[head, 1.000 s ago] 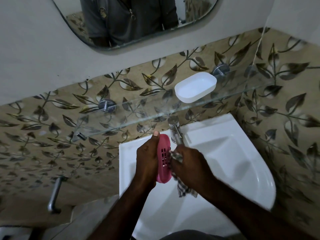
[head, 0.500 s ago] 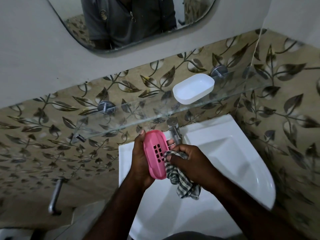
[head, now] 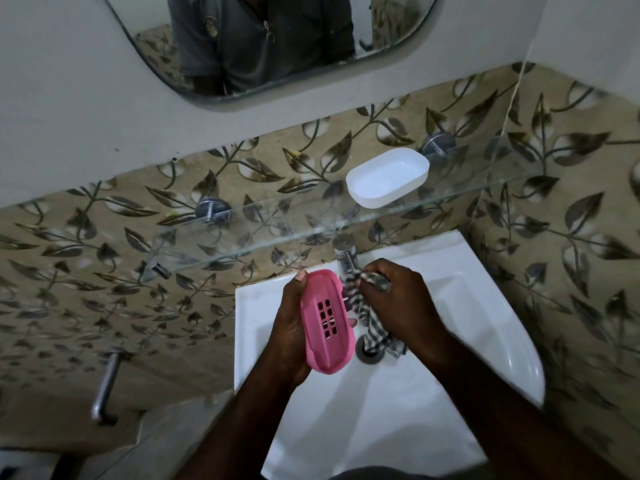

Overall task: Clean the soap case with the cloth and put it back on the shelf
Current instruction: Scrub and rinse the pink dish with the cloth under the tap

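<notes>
The pink soap case (head: pixel 327 322) is a slotted oval tray with a block of small rectangular holes in its floor. It is held tilted over the sink (head: pixel 485 341), hollow side towards the camera. The left hand (head: pixel 289 327) grips it from the left. The thumb lies over its upper end, the fingers are wrapped behind, and one fingertip shows past the right rim.

Just to its right, the right hand (head: pixel 398 299) is curled tightly round a bunched checked cloth (head: pixel 372 329). The top of the cloth sits against the case's upper right rim (whether it actually touches is hard to tell). The loose tail hangs down over the drain (head: pixel 369 355).

A white soap dish (head: pixel 388 176) stands open side up on the glass shelf (head: pixel 277 225), towards its right end, and its inside is plain white. The shelf is fixed to the wall by two round metal brackets (head: pixel 212 211).

The white sink fits into the corner, and a chrome tap (head: pixel 344 249) rises at its back edge, just under the shelf. The walls around are tiled in beige with a dark leaf pattern, and there is plain grey wall above. A mirror (head: pixel 277 46) there reflects a person's grey zipped top. A metal pipe (head: pixel 105 389) sticks out of the tiles low on the left.
</notes>
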